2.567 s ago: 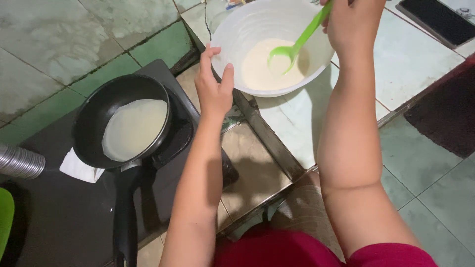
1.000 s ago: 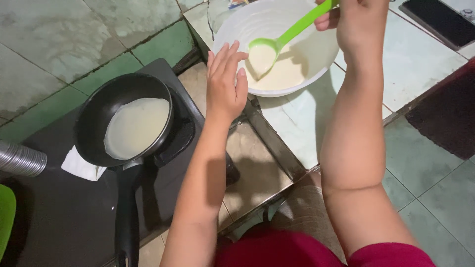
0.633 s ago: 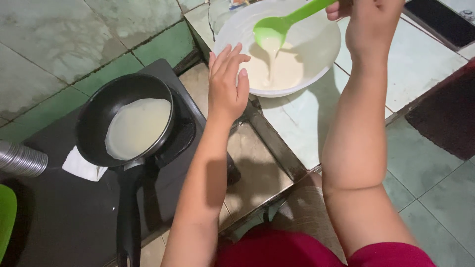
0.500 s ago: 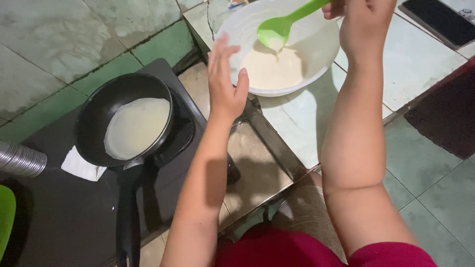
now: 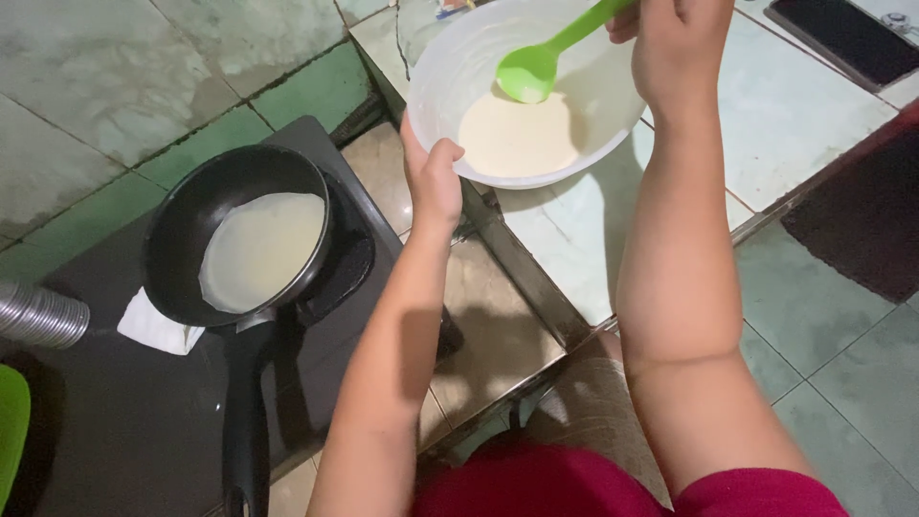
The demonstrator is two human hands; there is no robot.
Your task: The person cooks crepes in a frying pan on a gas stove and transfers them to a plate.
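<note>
My left hand (image 5: 433,174) grips the near-left rim of a white plastic bowl (image 5: 613,105) that holds pale batter (image 5: 517,134). My right hand (image 5: 682,38) holds the handle of a green ladle (image 5: 532,67), whose scoop hangs just above the batter inside the bowl. To the left, a black frying pan (image 5: 191,206) sits on a black stove, with a thin pale round of batter (image 5: 263,247) spread in it. The pan's handle (image 5: 245,421) points toward me.
A white folded cloth (image 5: 153,325) lies under the pan's left side. A ribbed metal hose (image 5: 38,314) enters at the far left, with a green object (image 5: 11,431) below it. A dark flat device (image 5: 842,38) lies on the tiled counter at top right.
My left hand went from open beside the bowl to gripping its rim. The ladle rose out of the batter, dripped, and now hovers lower over it.
</note>
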